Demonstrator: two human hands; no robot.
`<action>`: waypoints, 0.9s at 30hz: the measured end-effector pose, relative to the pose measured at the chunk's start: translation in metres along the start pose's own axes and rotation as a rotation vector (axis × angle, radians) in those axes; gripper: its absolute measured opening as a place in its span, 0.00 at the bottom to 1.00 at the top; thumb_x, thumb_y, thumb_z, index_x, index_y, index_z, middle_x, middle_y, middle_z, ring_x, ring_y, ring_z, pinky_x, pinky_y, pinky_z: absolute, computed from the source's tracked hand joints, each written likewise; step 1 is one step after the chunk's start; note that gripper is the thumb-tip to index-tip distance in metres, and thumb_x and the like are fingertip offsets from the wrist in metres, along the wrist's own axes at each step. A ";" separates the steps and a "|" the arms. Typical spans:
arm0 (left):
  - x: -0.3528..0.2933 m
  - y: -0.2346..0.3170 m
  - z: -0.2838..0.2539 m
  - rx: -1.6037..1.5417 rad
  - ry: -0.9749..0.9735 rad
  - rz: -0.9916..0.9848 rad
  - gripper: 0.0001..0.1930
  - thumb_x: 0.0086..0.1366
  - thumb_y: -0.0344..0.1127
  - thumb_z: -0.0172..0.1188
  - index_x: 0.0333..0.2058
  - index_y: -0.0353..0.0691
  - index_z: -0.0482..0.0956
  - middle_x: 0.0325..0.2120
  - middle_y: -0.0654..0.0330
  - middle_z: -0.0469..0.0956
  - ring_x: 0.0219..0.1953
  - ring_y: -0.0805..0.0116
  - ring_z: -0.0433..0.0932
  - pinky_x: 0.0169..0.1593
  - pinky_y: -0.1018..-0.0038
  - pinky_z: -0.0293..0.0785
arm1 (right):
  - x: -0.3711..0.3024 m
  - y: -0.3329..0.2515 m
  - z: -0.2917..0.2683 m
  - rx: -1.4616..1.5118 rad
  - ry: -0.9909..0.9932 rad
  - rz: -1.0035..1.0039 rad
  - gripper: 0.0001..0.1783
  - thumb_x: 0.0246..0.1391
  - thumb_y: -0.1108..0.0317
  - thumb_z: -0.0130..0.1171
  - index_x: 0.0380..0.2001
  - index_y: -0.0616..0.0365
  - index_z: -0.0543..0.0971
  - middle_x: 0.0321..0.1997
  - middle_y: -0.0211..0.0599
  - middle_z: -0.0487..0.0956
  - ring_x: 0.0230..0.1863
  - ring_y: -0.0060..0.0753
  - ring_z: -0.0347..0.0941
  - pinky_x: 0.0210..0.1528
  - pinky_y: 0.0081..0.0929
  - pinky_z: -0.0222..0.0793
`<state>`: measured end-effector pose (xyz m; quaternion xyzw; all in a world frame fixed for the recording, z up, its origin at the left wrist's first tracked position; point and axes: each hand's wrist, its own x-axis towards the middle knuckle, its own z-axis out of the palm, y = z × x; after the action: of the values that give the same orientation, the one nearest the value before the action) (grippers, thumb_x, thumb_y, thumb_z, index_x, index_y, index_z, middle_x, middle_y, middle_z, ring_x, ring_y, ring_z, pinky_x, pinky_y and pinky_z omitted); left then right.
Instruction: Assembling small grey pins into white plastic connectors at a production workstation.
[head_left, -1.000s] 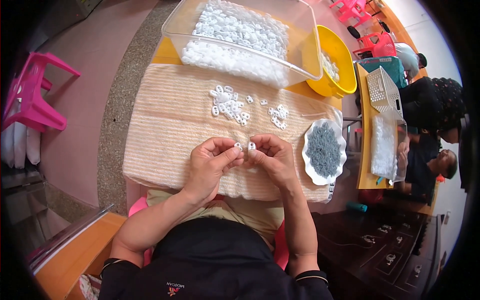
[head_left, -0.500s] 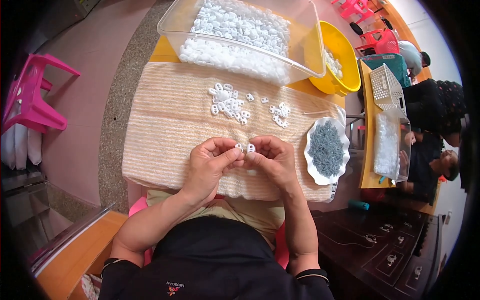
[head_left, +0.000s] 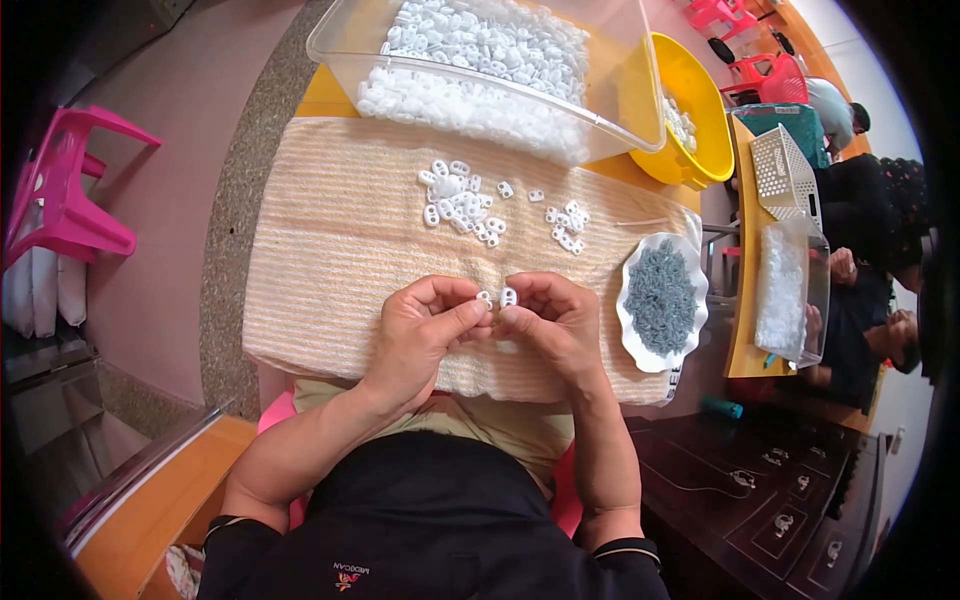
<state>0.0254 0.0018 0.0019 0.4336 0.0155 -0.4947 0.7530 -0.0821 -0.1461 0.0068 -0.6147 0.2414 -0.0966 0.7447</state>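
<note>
My left hand (head_left: 436, 322) pinches a small white two-hole plastic piece (head_left: 485, 297) between thumb and forefinger. My right hand (head_left: 553, 322) pinches another white two-hole plastic piece (head_left: 510, 297), held upright close beside the first with a narrow gap between. Both hands are just above the near part of a striped towel (head_left: 330, 260). Beyond them on the towel lies a loose pile of white two-hole pieces (head_left: 460, 203), and to its right a smaller cluster of white pieces (head_left: 570, 224). A scalloped white dish (head_left: 637, 345) of small grey-blue parts (head_left: 660, 295) stands to the right.
A clear plastic bin (head_left: 640, 135) full of white pieces stands at the far edge beside a yellow basin (head_left: 705, 165). At the right, people sit by another table with a white perforated basket (head_left: 785, 165). A pink stool (head_left: 75, 190) stands on the left.
The view has shifted slightly, so the bin, basin and dish appear a little further right. Both hands keep their pinch on the white pieces, almost unmoved.
</note>
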 end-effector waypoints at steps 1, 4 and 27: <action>0.000 0.000 0.000 -0.004 -0.003 -0.003 0.06 0.62 0.25 0.60 0.38 0.34 0.76 0.30 0.58 0.80 0.32 0.73 0.80 0.38 0.78 0.79 | 0.000 0.000 0.000 0.006 -0.006 -0.005 0.14 0.54 0.81 0.59 0.45 0.70 0.74 0.35 0.41 0.80 0.36 0.30 0.79 0.40 0.27 0.79; 0.000 0.000 0.000 0.010 -0.001 -0.001 0.06 0.62 0.25 0.60 0.38 0.34 0.76 0.30 0.58 0.80 0.31 0.73 0.80 0.38 0.78 0.79 | 0.001 0.001 0.000 0.011 -0.011 -0.005 0.14 0.53 0.81 0.59 0.45 0.70 0.74 0.35 0.41 0.80 0.37 0.30 0.79 0.40 0.27 0.79; 0.001 0.003 0.001 0.053 -0.024 -0.041 0.07 0.61 0.26 0.61 0.38 0.36 0.76 0.31 0.59 0.80 0.31 0.74 0.80 0.38 0.78 0.80 | 0.001 -0.001 0.001 0.000 -0.022 0.016 0.15 0.51 0.81 0.63 0.44 0.68 0.77 0.35 0.36 0.81 0.37 0.21 0.77 0.39 0.17 0.74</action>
<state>0.0275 0.0007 0.0036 0.4469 0.0022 -0.5156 0.7311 -0.0807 -0.1456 0.0080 -0.6138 0.2381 -0.0840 0.7480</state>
